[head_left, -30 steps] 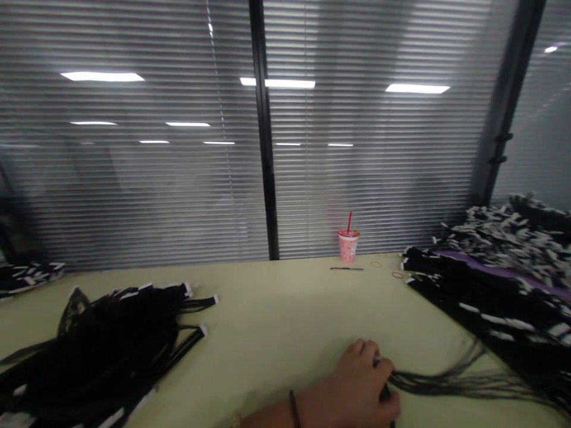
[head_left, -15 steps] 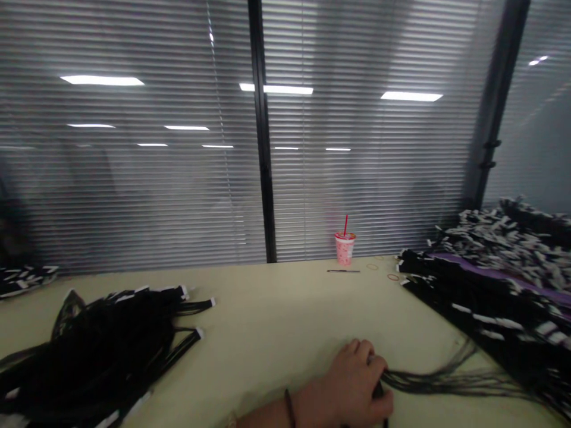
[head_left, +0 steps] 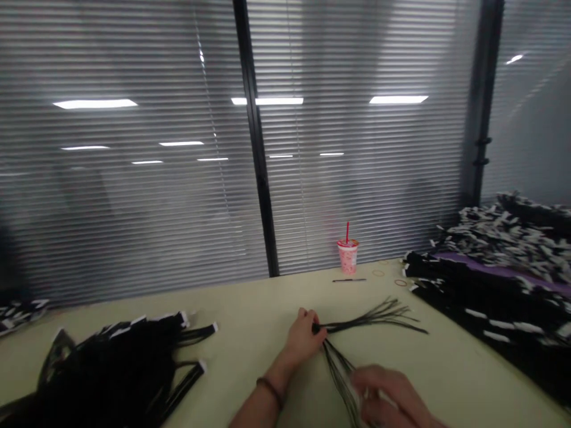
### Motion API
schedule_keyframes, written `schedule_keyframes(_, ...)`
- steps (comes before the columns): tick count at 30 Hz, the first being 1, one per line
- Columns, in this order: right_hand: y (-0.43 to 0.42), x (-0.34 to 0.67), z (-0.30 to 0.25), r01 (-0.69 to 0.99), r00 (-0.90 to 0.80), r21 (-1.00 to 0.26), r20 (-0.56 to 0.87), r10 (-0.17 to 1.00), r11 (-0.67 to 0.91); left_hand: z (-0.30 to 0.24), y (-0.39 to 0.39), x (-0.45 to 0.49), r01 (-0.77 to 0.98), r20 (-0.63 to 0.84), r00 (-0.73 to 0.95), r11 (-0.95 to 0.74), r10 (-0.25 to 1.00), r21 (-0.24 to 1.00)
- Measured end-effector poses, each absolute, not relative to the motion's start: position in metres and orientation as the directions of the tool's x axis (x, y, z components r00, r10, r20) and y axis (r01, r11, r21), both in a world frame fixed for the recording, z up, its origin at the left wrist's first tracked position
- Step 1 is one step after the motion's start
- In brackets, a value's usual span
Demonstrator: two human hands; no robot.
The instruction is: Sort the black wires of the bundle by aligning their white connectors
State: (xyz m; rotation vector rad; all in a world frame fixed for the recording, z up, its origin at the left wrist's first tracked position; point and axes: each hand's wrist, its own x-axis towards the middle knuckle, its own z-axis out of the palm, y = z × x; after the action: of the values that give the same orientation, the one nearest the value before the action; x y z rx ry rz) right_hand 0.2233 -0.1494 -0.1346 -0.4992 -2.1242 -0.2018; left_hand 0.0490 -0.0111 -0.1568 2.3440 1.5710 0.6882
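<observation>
My left hand (head_left: 306,336), with a dark band on the wrist, is closed on a bundle of thin black cords (head_left: 357,324) over the pale table. From its fingers one part of the bundle fans out to the right, and other strands hang down toward the table's near side. Low in the view my right hand (head_left: 392,395) is blurred, its fingers curled beside those lower strands. What its fingers hold, if anything, I cannot make out.
A heap of black cords with white ends (head_left: 107,362) lies at the left. More black bundles (head_left: 482,309) and a white-tipped pile (head_left: 517,238) cover the right side. A pink cup with straw (head_left: 348,258), a thin dark rod (head_left: 349,280) and rubber bands (head_left: 400,283) are by the blinds.
My left hand has moved left and farther back with the black cords, pulling them away from the right-hand pile. My right hand has come into view at the bottom. The view has shifted slightly.
</observation>
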Motion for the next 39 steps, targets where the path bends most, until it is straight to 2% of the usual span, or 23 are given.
schedule_keyframes(1, -0.143, 0.232, -0.133, 0.508, -0.43, -0.04, 0.853, 0.294, 0.86, -0.159, -0.004, 0.047, 0.786, 0.26, 0.301, -0.393, 0.918, 0.478)
schedule_keyframes(3, -0.133, 0.247, -0.131, 0.613, -0.314, -0.118, 0.871, 0.377, 0.782, -0.161, 0.011, 0.043, 0.739, 0.265, 0.275, -0.38, 0.924, 0.557)
schedule_keyframes(6, -0.118, 0.259, -0.133, 0.661, -0.105, -0.372, 0.814, 0.572, 0.651, -0.164, 0.031, 0.038, 0.636, 0.22, 0.24, -0.324, 0.946, 0.701)
schedule_keyframes(10, -0.096, 0.27, -0.141, 0.555, 0.155, -0.684, 0.644, 0.749, 0.474, -0.164, 0.04, 0.031, 0.421, 0.105, 0.223, -0.193, 0.969, 0.887)
schedule_keyframes(13, -0.085, 0.276, -0.143, 0.469, 0.284, -0.803, 0.531, 0.798, 0.368, -0.162, 0.038, 0.028, 0.246, 0.059, 0.219, -0.114, 0.974, 0.962)
schedule_keyframes(16, -0.083, 0.278, -0.14, 0.475, 0.306, -0.825, 0.48, 0.822, 0.305, -0.16, 0.04, 0.026, 0.129, 0.055, 0.243, -0.088, 0.968, 0.988)
schedule_keyframes(20, -0.085, 0.275, -0.138, 0.474, 0.235, -0.835, 0.428, 0.873, 0.281, -0.161, 0.048, 0.022, 0.069, 0.055, 0.278, -0.077, 0.959, 0.995)
schedule_keyframes(25, -0.087, 0.278, -0.145, 0.612, 0.137, -0.732, 0.472, 0.871, 0.3, -0.158, 0.049, 0.021, -0.007, 0.013, 0.327, -0.011, 0.945, 1.0)
schedule_keyframes(28, -0.086, 0.284, -0.149, 0.641, 0.154, -0.724, 0.448, 0.881, 0.256, -0.154, 0.049, 0.019, -0.048, -0.02, 0.33, 0.038, 0.944, 0.998)
schedule_keyframes(33, -0.082, 0.281, -0.159, 0.4, 0.224, -0.884, 0.349, 0.91, 0.241, -0.153, 0.057, 0.019, -0.122, -0.083, 0.227, 0.113, 0.97, 0.986)
schedule_keyframes(39, -0.077, 0.276, -0.158, 0.209, 0.279, -0.951, 0.28, 0.919, 0.227, -0.156, 0.061, 0.021, -0.206, -0.128, 0.172, 0.163, 0.977, 0.965)
